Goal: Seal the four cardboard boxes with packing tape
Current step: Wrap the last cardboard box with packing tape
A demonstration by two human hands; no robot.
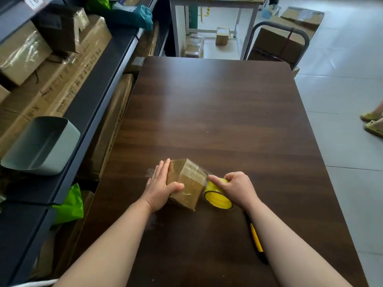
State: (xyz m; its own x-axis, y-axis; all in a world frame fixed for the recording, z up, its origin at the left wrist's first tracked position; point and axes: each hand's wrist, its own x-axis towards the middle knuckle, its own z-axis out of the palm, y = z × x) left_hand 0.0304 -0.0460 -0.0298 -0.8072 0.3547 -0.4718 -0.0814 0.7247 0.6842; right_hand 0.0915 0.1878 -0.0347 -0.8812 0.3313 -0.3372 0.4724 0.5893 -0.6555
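Along the left wall runs a dark shelf (99,96) stacked with cartons, a grey bin (41,146) tipped on its side and a green bag (70,204) below it. On the dark wooden table (217,100), towards its near end, sits the one small cardboard box (186,185) I can see being worked on; I cannot tell which of the other cartons around the room belong to the job. The left hand (159,187) braces it, fingers straight and flat against the box's left side, thumb laid across its face. A clear strip of tape already runs over the top to the yellow tape roll (217,198), which lies just beside the box's right edge. The right hand (238,187) is wrapped round the roll, forefinger stretched out on the tape. The box looks light, so I judge a hard pull could drag or tip it if the bracing hand eases off. A slack or slanted pull could wrinkle the strip or let it fold onto itself. A yellow-handled cutter (256,239) lies half hidden beside the right forearm, where a swing of that arm could knock it. Far right, someone's sandalled feet (373,123) stand on the tiles.
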